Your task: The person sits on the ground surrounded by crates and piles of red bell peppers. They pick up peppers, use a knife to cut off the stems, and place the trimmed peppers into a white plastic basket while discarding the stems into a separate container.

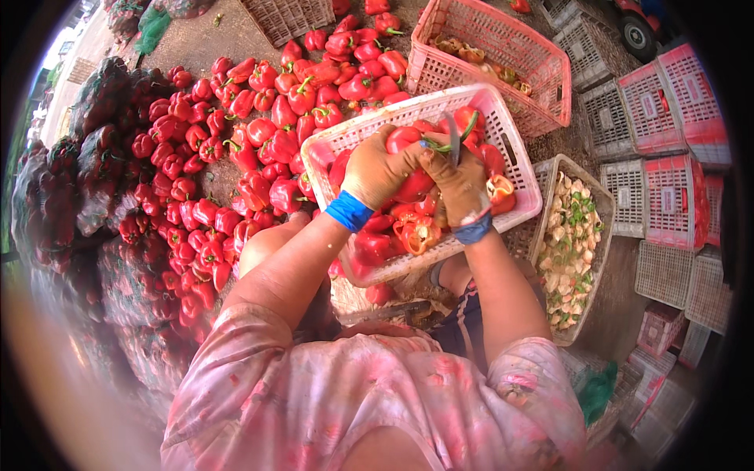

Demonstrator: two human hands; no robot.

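Note:
My left hand (378, 165), in a soiled tan glove taped blue at the wrist, is closed around a red bell pepper (404, 140). Close beside it, my right hand (462, 179), gloved and taped the same way, grips a knife whose blade (453, 138) points up past the fingers; its handle is hidden. A green pepper stem (469, 125) lies against the blade. Both hands are over a pink-and-white plastic crate (524, 211) holding red peppers, among them a cut-open one (417, 234) and another with its pale inside showing (500, 189).
Loose red peppers (283, 112) cover the ground ahead and left, beside filled mesh sacks (97, 165). A red crate (492, 29) with pepper scraps stands beyond. On the right are a crate of pepper cores (568, 253) and stacked crates (671, 200). A vehicle wheel (638, 35) shows at upper right.

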